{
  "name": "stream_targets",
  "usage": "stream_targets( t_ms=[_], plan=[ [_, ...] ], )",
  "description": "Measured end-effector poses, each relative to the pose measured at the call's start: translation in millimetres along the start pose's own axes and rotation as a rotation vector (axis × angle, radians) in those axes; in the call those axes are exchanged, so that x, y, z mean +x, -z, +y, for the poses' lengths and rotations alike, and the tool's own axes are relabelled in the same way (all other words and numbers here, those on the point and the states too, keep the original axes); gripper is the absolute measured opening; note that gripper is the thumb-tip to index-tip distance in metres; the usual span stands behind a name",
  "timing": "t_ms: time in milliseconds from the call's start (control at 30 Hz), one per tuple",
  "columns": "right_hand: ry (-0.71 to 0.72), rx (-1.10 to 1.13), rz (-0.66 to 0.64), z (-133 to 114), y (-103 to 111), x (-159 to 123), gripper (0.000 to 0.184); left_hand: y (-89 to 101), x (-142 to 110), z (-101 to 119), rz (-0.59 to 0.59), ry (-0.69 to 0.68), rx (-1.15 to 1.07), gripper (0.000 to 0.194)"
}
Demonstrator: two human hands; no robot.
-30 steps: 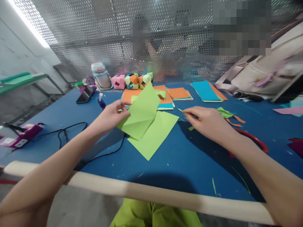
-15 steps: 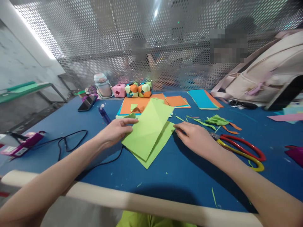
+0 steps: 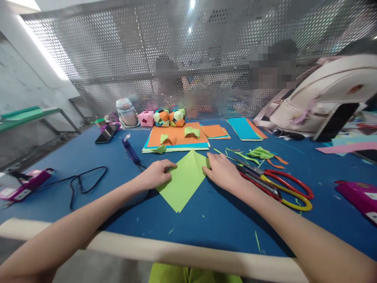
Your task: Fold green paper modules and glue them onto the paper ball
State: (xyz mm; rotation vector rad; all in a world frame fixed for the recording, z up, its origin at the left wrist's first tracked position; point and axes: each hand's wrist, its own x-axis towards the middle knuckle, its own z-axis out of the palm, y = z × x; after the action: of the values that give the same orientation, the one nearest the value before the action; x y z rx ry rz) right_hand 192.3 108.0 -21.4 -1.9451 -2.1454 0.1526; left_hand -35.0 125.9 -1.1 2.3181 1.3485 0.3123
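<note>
The table [image 3: 150,224] offers room in front of the paper [image 3: 183,181]; scissors [image 3: 272,173] obstruct rightward, probably a glue gun [image 3: 130,150] leftward.

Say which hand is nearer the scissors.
Right. Right hand is just left of the scissors; left hand is farther left, across the green paper.

Head camera looks forward, down across the table [image 3: 224,220].

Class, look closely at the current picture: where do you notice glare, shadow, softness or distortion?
Head view: bright glare spots on the metal screen near the top; head view: dark shadow on the blue table below the right arm; head view: the bag seems stretched toward the right edge; head view: pixel blocks hide two patches; head view: the green paper reads clearly.
</note>
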Motion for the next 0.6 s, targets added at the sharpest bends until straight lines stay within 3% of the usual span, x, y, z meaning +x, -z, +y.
stream_targets(
  t_ms=[133,300,467,600],
  plan=[
    [-0.040,0.012,-0.038,5,-1,7,0.038,-5.3,-3,1,0.012,-0.074,0.065,0.045],
    [-0.077,0.060,-0.076,11,-3,15,0.026,-9.9,-4,0,0.019,-0.124,0.118,0.046],
    [0.001,0.081,-0.030,5,-5,11,0.013,-9.6,-6,1,0.031,-0.137,0.114,0.046],
    [0.037,0.089,0.011,2,-6,10,0.024,-10.7,-7,0,0.033,-0.147,0.101,0.046]
  ],
)
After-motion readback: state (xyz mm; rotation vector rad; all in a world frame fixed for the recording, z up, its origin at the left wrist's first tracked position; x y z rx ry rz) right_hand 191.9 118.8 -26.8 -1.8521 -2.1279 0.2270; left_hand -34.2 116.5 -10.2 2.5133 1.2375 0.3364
